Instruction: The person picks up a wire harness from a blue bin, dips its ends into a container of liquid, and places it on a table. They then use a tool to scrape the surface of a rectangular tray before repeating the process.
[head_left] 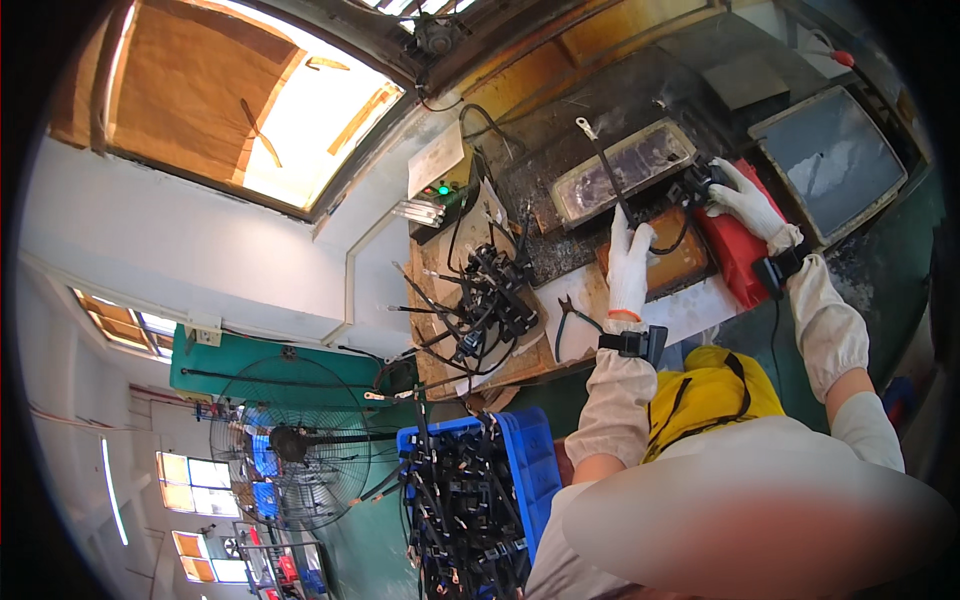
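Observation:
In white gloves, both my hands are over the workbench with one black cable assembly. My left hand (630, 255) is closed around the thick black cable (607, 172), which points up and away and ends in a metal ring lug (586, 128). A black connector block (694, 183) on the same assembly is in my right hand (745, 200), fingers bent around its right side. Between the two hands the cable curves down in a loop. Under them lies a brown rectangular pad (675, 262), partly hidden by my left hand and the cable.
A long metal-rimmed tray (572, 208) lies beyond my hands. Red material (740, 278) and a grey tray (830, 165) sit to the right. Leftward are pliers (562, 318), heaped cable assemblies (490, 305) and a box with a green light (452, 192). A blue crate (540, 475) holds more assemblies.

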